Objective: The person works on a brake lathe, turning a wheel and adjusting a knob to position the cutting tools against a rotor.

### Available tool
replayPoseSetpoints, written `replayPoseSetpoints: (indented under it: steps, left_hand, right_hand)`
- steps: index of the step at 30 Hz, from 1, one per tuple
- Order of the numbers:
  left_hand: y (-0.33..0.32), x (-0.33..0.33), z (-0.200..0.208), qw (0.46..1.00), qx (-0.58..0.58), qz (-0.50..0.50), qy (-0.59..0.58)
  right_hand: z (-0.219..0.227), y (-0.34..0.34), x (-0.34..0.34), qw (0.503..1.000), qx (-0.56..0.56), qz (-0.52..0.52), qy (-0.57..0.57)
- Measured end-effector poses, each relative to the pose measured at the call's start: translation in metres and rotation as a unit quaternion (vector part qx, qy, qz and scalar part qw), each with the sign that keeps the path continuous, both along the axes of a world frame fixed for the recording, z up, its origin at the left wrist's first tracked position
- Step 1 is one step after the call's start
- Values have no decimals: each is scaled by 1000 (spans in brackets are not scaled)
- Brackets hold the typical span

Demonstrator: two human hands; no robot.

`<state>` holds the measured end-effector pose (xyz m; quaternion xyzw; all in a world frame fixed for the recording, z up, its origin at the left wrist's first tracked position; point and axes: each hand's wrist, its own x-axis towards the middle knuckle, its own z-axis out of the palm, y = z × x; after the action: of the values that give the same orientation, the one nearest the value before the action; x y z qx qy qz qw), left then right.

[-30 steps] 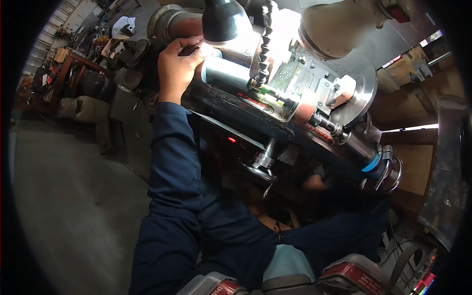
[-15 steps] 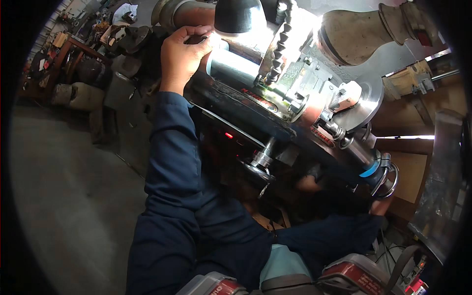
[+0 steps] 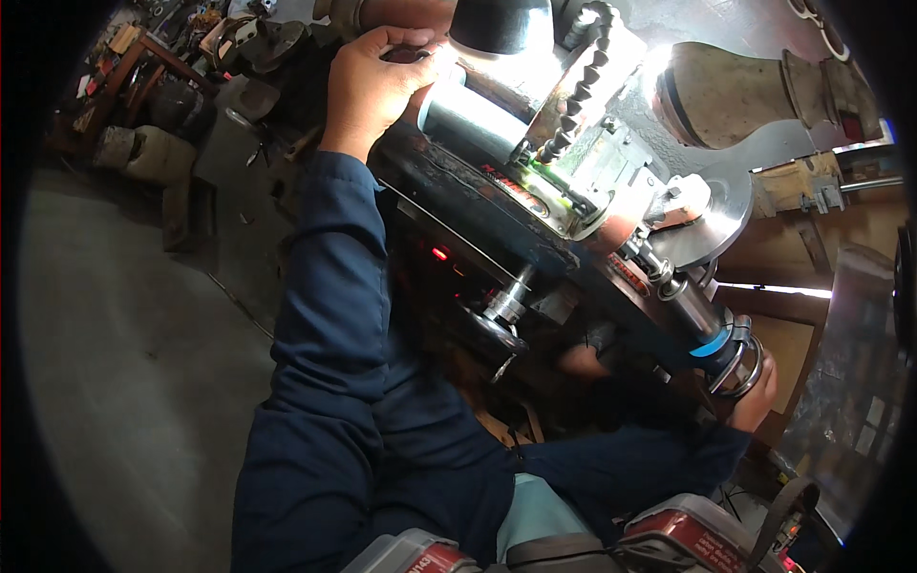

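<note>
My left hand [image 3: 371, 95] is at the far left end of a bright metal cylinder [image 3: 468, 116] on the machine. Its thumb and forefinger curl together round something dark that I cannot make out. At the machine's lower right end, my right hand [image 3: 757, 396] is wrapped round a chrome ring handwheel [image 3: 735, 374], its fingers partly hidden. A blue band [image 3: 712, 344] circles the dark shaft beside that wheel. Between the hands are a green-lit metal block [image 3: 611, 158] and a shiny disc [image 3: 721, 215]. A black lamp [image 3: 501, 24] lights the cylinder from above.
A segmented coolant hose [image 3: 578, 110] hangs over the cylinder. Below the machine body, a second handwheel [image 3: 492, 329] with a crank sticks out towards me. A large worn casting [image 3: 731, 94] stands at the back right. Cluttered parts and a cream can [image 3: 148, 158] lie at far left.
The whole view has shifted a little. My right hand, mostly hidden below the ring handwheel before, now shows on its right side. My left hand stays at the cylinder's end.
</note>
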<state>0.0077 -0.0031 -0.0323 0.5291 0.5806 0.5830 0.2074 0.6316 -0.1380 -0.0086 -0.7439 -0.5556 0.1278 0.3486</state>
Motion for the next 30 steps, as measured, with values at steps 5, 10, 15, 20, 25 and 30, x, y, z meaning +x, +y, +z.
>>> replayPoseSetpoints:
  steps: [5,10,15,20,25,30]
  left_hand:
    - [6,-4,-8,998,56,2,-4]
    - [7,-2,-8,999,52,10,10]
    - [8,4,-4,998,41,29,30]
    - [-3,2,7,1000,1,12,10]
    - [-3,7,7,999,-2,30,29]
    - [1,5,4,1000,1,3,-27]
  right_hand:
    - [-68,-34,49,986,-55,-24,157]
    - [-47,22,5,989,-39,1,140]
    - [-5,51,-9,995,-42,5,86]
    - [-6,-6,-7,988,-1,3,157]
    - [-46,-1,-8,975,-26,-15,221]
    - [-25,50,-28,986,-49,3,157]
